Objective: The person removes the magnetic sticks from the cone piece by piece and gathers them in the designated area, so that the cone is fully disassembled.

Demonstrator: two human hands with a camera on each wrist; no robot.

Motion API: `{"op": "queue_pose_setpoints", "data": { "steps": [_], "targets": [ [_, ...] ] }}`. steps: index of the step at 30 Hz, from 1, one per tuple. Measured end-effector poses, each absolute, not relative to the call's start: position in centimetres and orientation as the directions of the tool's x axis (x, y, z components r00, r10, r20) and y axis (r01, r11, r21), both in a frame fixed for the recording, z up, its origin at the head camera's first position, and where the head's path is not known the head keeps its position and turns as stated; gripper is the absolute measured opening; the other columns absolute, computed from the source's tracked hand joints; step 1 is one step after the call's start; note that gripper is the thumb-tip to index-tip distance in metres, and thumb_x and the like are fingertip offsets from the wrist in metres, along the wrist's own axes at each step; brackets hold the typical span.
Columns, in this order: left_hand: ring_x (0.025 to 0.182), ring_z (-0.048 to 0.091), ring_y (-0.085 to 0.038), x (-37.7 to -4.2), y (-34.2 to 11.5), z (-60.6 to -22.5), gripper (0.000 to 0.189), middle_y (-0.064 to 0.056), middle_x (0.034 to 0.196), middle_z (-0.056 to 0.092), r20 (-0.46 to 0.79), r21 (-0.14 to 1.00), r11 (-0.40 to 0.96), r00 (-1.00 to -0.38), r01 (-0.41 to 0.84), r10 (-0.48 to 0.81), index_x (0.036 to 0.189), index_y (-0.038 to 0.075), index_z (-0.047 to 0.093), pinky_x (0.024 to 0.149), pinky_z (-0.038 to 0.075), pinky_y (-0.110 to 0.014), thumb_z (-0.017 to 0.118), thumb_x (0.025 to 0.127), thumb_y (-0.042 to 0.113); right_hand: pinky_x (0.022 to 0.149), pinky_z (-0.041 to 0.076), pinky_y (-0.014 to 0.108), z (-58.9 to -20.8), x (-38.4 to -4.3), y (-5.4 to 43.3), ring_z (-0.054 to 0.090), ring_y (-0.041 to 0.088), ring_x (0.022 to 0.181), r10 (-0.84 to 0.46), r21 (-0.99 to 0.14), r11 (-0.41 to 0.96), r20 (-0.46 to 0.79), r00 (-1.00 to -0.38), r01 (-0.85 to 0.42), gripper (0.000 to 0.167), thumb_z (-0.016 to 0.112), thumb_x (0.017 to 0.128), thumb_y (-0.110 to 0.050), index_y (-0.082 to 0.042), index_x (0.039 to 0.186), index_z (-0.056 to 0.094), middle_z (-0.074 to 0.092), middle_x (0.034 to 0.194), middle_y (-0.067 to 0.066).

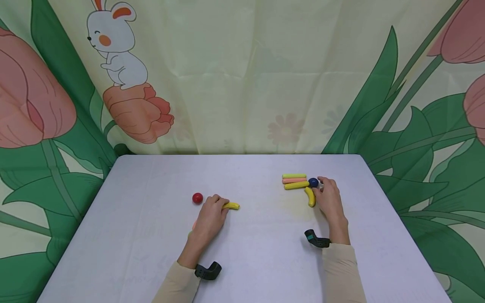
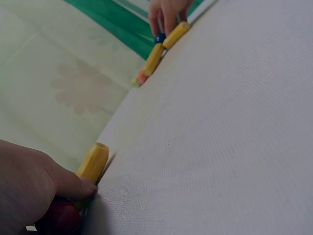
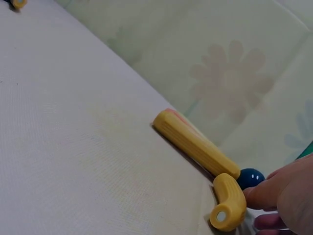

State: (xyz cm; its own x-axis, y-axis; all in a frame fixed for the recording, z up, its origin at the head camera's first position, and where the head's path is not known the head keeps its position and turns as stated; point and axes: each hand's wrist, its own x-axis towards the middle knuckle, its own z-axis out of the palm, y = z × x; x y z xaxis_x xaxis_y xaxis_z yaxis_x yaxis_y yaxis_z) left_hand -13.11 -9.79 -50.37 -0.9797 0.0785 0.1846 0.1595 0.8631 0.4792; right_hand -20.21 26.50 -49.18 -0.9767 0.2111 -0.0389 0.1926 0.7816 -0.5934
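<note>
My left hand (image 1: 210, 216) pinches a short yellow stick (image 1: 231, 205) at the left-middle of the table; in the left wrist view the thumb lies along the yellow stick (image 2: 94, 161). A red ball (image 1: 197, 198) is just left of those fingers. At the right, my right hand (image 1: 330, 198) holds a dark blue ball (image 1: 313, 182) between thumb and fingertips. Against that ball lies the end of a straight yellow stick (image 1: 297, 185). A curved yellow piece (image 3: 229, 203) with a pale round end sits by the right thumb, close to the blue ball (image 3: 251, 178).
Beside the straight yellow stick lie an orange-pink stick (image 1: 294, 181) and a yellow-green stick (image 1: 294, 176), side by side. A pinkish piece (image 1: 194, 224) is partly hidden by the left hand. The white table (image 1: 257, 261) ends at a printed curtain (image 1: 235, 105).
</note>
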Motion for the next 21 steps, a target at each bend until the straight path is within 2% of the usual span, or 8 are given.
{"op": "queue_pose_setpoints", "data": {
  "steps": [8, 15, 21],
  "targets": [
    [0.094, 0.058, -0.02, -13.1, -9.8, -50.4, 0.027, -0.007, 0.105, 0.066, 0.171, 0.48, 0.865, -0.982, 0.148, 0.073, 0.114, 0.008, 0.074, 0.086, 0.056, -0.032, 0.076, 0.088, 0.011, 0.1, 0.05, 0.052, -48.9, -20.2, 26.5, 0.051, 0.038, 0.118, 0.215, -0.592, 0.783, -0.032, -0.976, 0.192, 0.053, 0.055, 0.102, -0.016, -0.002, 0.151, 0.039, 0.042, 0.146, 0.027],
    [0.095, 0.058, -0.02, -13.1, -9.8, -50.4, 0.028, -0.006, 0.106, 0.066, 0.168, 0.487, 0.861, -0.983, 0.145, 0.071, 0.115, 0.008, 0.074, 0.087, 0.057, -0.031, 0.077, 0.087, 0.012, 0.1, 0.051, 0.05, -47.9, -19.9, 25.9, 0.05, 0.037, 0.123, 0.237, -0.599, 0.775, -0.018, -0.971, 0.201, 0.055, 0.056, 0.103, -0.021, -0.007, 0.153, 0.038, 0.039, 0.149, 0.023],
    [0.096, 0.058, -0.02, -13.0, -9.8, -50.4, 0.029, -0.006, 0.107, 0.066, 0.164, 0.486, 0.863, -0.984, 0.141, 0.069, 0.116, 0.009, 0.074, 0.088, 0.057, -0.031, 0.077, 0.088, 0.012, 0.098, 0.052, 0.05, -46.5, -19.5, 24.9, 0.049, 0.037, 0.121, 0.199, -0.616, 0.775, 0.026, -0.98, 0.141, 0.054, 0.058, 0.101, -0.023, -0.005, 0.15, 0.041, 0.042, 0.146, 0.023]
  ]
}}
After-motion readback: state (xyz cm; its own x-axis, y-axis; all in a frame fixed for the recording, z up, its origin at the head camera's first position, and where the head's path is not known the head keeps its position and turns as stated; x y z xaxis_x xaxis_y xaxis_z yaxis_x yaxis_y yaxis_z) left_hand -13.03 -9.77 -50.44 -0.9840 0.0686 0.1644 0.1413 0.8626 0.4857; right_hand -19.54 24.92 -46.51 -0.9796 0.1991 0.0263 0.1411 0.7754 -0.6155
